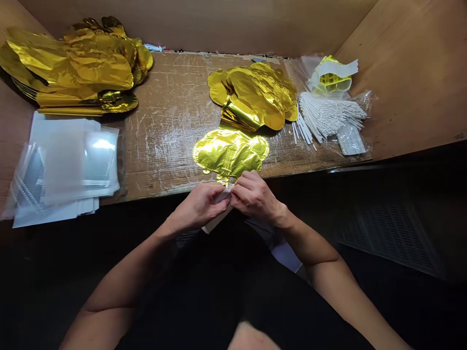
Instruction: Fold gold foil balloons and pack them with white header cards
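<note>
Both hands work close together at the near edge of the bench, with the knuckles almost touching. The left hand (199,208) is closed to a firm pinch on a white strip (222,196), which runs from between the hands down toward the person's body. The right hand (253,197) is curled nearly shut over the narrow neck (223,181) of a gold foil balloon (230,154). Its fingers hide most of the neck, so the exact contact between strip and neck cannot be confirmed. The balloon lies flat on the bench (171,141) directly ahead of both hands, with its body spreading away from the fingertips. For work at this pinch, use short, controlled finger movements, keep the neck flat between the fingertips, and hold the foil taut without creasing it. Keep the wrists low so that the balloon body stays on the surface. A loose pile of gold balloons (253,95) touches the far side of the first balloon. Ahead and to the right of the right hand lies a bundle of white sticks (328,116) on clear wrapping. To the left of the left hand are clear plastic bags (65,165), with a larger stack of gold balloons (73,68) beyond them.
</note>
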Demonstrator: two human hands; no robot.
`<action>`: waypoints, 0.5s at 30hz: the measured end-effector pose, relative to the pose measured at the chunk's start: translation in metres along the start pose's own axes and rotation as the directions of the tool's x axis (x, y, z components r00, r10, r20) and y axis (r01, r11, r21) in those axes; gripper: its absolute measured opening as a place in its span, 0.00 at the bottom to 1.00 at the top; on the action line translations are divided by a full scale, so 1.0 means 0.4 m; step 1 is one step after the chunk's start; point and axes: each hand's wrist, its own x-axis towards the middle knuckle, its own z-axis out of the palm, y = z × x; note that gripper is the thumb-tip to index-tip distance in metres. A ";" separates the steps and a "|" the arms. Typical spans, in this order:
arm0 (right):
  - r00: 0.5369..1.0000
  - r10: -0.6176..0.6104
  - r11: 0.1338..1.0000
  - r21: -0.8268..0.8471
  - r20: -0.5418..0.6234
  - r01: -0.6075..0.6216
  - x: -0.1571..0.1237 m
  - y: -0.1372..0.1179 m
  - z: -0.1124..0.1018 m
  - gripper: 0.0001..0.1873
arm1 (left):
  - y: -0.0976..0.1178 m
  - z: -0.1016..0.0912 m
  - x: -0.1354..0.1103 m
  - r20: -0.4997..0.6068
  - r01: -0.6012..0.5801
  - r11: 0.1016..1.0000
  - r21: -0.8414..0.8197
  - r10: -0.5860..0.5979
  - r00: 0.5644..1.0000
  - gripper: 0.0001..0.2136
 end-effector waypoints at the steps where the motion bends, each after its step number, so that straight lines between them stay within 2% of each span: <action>1: 1.000 0.019 0.999 0.039 -0.018 -0.018 0.002 0.000 0.007 0.13 | -0.002 0.001 -0.002 0.000 -0.002 1.000 -0.008 0.002 1.000 0.12; 4: 0.992 0.120 0.960 0.259 -0.039 -0.106 0.007 0.003 0.019 0.12 | -0.009 0.001 -0.007 0.010 0.029 0.996 -0.090 -0.028 1.000 0.12; 6: 0.973 0.230 0.866 0.455 0.004 -0.207 0.009 0.009 0.018 0.09 | -0.015 -0.004 -0.012 0.027 0.060 0.986 -0.155 -0.057 0.998 0.10; 9: 0.899 0.419 0.655 0.644 0.126 -0.396 0.009 0.025 0.002 0.07 | -0.025 -0.017 -0.020 0.073 0.109 0.969 -0.224 -0.094 0.993 0.09; 11: 0.831 0.543 0.586 0.654 0.121 -0.479 0.009 0.036 -0.008 0.07 | -0.034 -0.023 -0.024 0.091 0.124 0.959 -0.255 -0.104 0.990 0.10; 13: 0.772 0.635 0.633 0.584 -0.016 -0.508 0.008 0.039 -0.008 0.09 | -0.043 -0.023 -0.025 0.077 0.098 0.957 -0.272 -0.080 0.994 0.13; 15: 0.755 0.620 0.753 0.434 -0.215 -0.495 0.005 0.029 0.005 0.10 | -0.050 -0.016 -0.024 0.053 0.050 0.964 -0.262 -0.037 0.998 0.20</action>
